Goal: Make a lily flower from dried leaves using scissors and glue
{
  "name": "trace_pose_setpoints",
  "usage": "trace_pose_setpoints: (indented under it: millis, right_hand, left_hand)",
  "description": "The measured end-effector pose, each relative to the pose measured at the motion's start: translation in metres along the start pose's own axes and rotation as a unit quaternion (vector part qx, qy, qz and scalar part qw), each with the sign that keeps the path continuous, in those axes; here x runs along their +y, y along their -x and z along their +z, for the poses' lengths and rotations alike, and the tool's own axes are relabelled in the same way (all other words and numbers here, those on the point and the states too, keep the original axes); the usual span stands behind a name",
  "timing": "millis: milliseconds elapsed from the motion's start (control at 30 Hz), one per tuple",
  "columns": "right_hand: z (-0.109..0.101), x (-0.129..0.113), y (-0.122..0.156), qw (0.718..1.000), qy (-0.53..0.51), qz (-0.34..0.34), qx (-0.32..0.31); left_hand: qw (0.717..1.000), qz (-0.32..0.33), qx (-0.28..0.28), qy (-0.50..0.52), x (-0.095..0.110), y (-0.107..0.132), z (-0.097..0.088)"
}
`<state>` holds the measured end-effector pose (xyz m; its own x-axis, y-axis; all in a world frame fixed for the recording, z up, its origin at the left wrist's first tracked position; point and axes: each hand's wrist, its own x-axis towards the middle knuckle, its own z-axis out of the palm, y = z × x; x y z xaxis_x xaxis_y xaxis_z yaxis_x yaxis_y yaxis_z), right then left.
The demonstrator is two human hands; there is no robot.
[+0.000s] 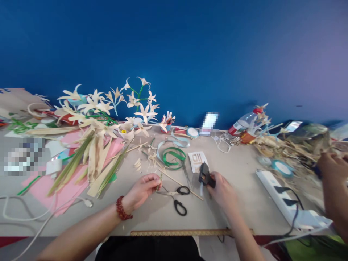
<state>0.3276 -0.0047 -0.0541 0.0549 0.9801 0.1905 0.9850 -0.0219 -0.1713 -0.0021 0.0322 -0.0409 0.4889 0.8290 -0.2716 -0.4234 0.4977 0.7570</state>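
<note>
Pinched between the fingertips of my left hand (141, 189) is a thin green stem-like piece (160, 178). A red beaded bracelet (123, 209) circles that wrist. My right hand (223, 190) is wrapped round a black glue gun (205, 175), whose pale glue stick hangs out on the near side. Between the hands, black-handled scissors (174, 194) lie with their blades apart. A thin wooden stick (194, 192) runs past the scissors. Behind them are a coil of green ribbon (176, 167) and a white packet (196, 159) with brown markings.
Corn-husk flowers (146, 114), dry husks (96, 159) and pink paper (65, 197) cover the left. A white power strip (274, 195) with cables lies right. Another person's hand (333, 168) is at the far right. A plastic bottle (241, 123) leans by the blue wall.
</note>
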Motion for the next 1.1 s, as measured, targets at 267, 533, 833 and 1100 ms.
trace_pose_setpoints:
  millis: [267, 533, 833, 1100]
  right_hand:
    - [-0.027, 0.019, -0.018, 0.994, -0.030, -0.074, -0.075]
    - [-0.023, -0.128, 0.006, 0.919, -0.389, -0.064, 0.033]
    - [0.002, -0.209, -0.005, 0.812, -0.575, -0.022, 0.101]
    - [0.003, -0.216, -0.005, 0.807, -0.572, -0.034, 0.143]
  left_hand:
    - [1.000, 0.015, -0.004, 0.007, 0.000, 0.000, -0.002]
    - [1.000, 0.023, -0.003, 0.003, -0.002, -0.001, 0.002]
    - [0.996, 0.059, 0.038, 0.047, 0.000, 0.004, 0.006]
    - [0.994, 0.085, 0.038, 0.058, -0.001, 0.005, 0.003]
